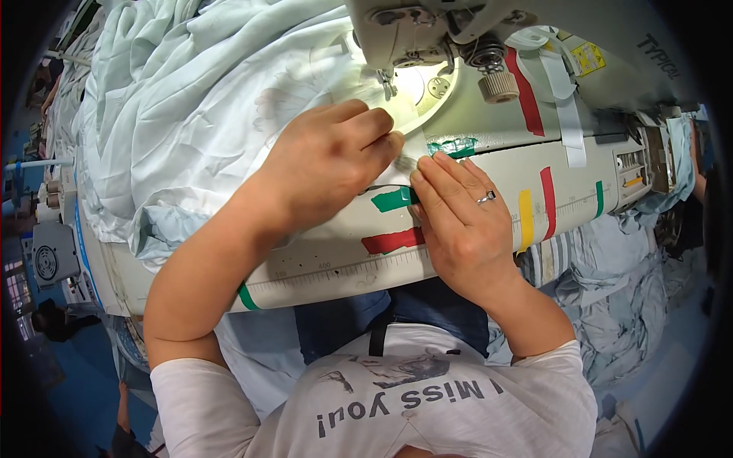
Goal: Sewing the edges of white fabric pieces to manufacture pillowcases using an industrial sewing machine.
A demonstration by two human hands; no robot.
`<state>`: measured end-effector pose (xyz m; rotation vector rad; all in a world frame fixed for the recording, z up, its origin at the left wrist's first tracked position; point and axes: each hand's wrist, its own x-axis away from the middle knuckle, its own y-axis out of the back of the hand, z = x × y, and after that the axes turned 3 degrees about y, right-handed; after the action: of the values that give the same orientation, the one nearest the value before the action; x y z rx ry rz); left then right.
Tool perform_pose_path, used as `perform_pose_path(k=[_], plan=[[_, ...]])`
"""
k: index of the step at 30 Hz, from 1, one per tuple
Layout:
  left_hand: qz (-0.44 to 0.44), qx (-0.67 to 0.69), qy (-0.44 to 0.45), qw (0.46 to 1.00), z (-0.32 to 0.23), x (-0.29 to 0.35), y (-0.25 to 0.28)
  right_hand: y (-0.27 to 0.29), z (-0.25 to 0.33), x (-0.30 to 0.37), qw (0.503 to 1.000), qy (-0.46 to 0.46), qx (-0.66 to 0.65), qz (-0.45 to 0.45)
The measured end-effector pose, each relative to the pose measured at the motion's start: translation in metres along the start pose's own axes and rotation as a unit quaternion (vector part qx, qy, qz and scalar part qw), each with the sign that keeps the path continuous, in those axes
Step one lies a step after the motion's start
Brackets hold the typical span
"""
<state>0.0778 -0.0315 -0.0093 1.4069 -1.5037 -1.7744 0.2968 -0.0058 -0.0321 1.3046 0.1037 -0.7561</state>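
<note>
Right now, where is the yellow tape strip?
In the head view, the yellow tape strip lies near the front edge of the sewing table, between the right hand and a red tape strip.

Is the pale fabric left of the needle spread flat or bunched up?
Mostly bunched up: the pale fabric is heaped in loose folds, though it lies smoother beside the left hand.

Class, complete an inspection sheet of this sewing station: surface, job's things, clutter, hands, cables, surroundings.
Surface: pale table with ruler markings and coloured tape strips.
Job's things: white fabric bunched left of the sewing machine, lit near its needle.
Clutter: more pale cloth heaped at lower right.
Hands: left hand, fingers curled near the fabric's edge, grip unclear; right hand flat, fingers extended.
Cables: nothing seen clearly.
Surroundings: blue floor; another person's arm, lower left.
</note>
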Motion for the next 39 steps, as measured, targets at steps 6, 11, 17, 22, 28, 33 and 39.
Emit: perform_pose_path(k=[6, 11, 17, 22, 28, 33, 39], plan=[[0.003, 0.025, -0.034, 0.999, 0.01, 0.007, -0.007, 0.002, 0.001, 0.0, 1.0, 0.001, 0.002, 0.008], [-0.011, 0.032, -0.029, 0.999, 0.012, 0.009, -0.01, 0.002, 0.0, 0.0, 1.0, 0.0, -0.001, 0.014], [-0.031, 0.053, -0.031, 0.998, 0.013, 0.01, -0.012, 0.004, 0.001, -0.001, 1.0, -0.002, 0.001, 0.024], [-0.008, 0.063, -0.021, 0.998, 0.012, 0.011, -0.009, 0.019, -0.002, -0.012, 0.999, -0.031, -0.029, 0.032], [-0.007, 0.06, -0.019, 0.998, 0.011, 0.011, -0.009, 0.013, -0.029, -0.011, 0.992, -0.082, 0.07, 0.06], [-0.03, 0.048, -0.031, 0.998, 0.012, 0.011, -0.012, 0.013, -0.031, -0.01, 0.991, -0.101, 0.055, 0.067], [-0.029, 0.047, -0.028, 0.998, 0.011, 0.01, -0.011, 0.017, -0.04, -0.005, 0.991, -0.11, 0.057, 0.047]])
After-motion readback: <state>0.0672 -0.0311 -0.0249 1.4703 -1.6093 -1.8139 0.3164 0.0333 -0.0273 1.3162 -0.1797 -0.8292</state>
